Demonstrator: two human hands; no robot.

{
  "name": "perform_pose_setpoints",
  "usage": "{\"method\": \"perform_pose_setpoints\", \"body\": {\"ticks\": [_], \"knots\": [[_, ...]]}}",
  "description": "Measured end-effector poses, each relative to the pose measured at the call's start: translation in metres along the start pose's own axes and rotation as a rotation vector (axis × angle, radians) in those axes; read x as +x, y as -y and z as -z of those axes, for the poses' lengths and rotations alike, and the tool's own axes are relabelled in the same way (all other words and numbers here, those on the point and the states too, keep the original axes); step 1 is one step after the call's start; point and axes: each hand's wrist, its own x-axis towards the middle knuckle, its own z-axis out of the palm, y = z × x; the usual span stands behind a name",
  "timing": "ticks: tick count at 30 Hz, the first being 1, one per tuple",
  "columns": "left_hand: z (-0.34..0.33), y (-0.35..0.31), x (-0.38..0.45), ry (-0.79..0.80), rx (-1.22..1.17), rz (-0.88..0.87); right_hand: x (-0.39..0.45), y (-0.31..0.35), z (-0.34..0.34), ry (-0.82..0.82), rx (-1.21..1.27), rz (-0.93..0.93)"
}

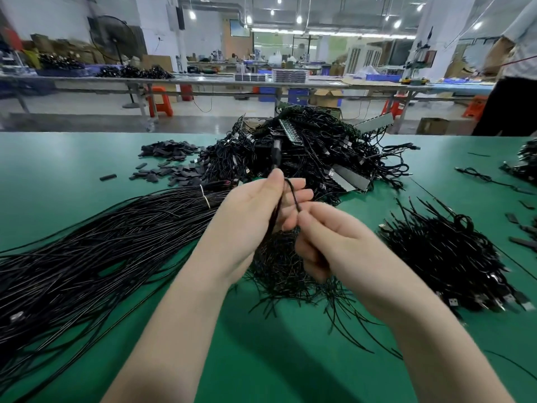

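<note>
The thin black cable (pixel 293 194) is hidden where it is pinched in the right hand (pixel 334 239), its plug end (pixel 276 152) is blurred above the left hand (pixel 255 210), the pile of short black ties (pixel 277 274) is half covered by both hands, and the bundle of long cables (pixel 87 251) is cut off at the left edge.

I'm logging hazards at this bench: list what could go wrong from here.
The thin black cable looped between the left hand and right hand might kink if pulled tight. Its lower part could snag the loose thin black strands piled directly below on the green table, or tangle with the heap of black cables behind.
</note>
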Motion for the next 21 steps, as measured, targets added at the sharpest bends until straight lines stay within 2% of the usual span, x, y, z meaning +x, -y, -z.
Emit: {"method": "perform_pose_setpoints", "body": {"ticks": [4, 7, 10, 17, 19, 21], "knots": [[-0.01, 0.002, -0.001, -0.084, -0.257, 0.045, 0.005, -0.01, -0.003, 0.081, 0.088, -0.123], [-0.006, 0.002, 0.002, -0.113, -0.425, 0.064, 0.006, -0.013, 0.004, 0.038, -0.085, -0.123], [0.003, 0.004, 0.007, -0.129, -0.342, 0.033, 0.006, -0.009, 0.008, -0.011, -0.239, -0.011], [0.009, 0.008, 0.01, -0.171, -0.052, -0.092, -0.005, 0.004, 0.006, 0.098, -0.029, 0.104], [0.006, 0.006, 0.008, -0.17, -0.077, -0.107, -0.007, 0.006, 0.006, 0.142, -0.057, 0.148], [0.001, 0.002, 0.005, -0.139, -0.247, -0.07, -0.005, 0.004, 0.004, 0.197, -0.094, 0.131]]}}
